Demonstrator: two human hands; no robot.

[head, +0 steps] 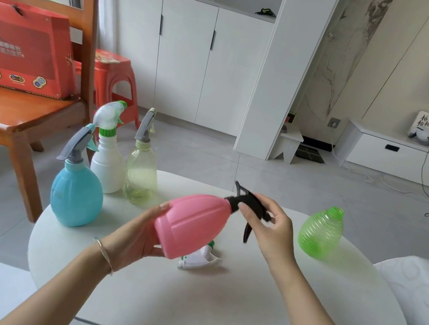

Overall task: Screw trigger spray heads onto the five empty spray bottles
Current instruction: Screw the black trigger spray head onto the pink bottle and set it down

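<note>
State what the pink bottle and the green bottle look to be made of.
The pink bottle looks like opaque plastic, smooth and semi-matte, with moulded ridges and a soft sheen. The green bottle looks like translucent plastic, glossy, with light showing through its ribbed wall.

Red box [20,44] on wooden chair [15,123], red stool [115,72], white cabinets [182,57]

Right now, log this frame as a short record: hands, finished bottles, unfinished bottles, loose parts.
left hand: holds pink bottle tilted above table
right hand: grips black spray head at that bottle's neck
heads on: blue bottle, white bottle, pale yellow bottle, standing far left
no head: green bottle, neck open
loose: white spray head lying on table
</note>
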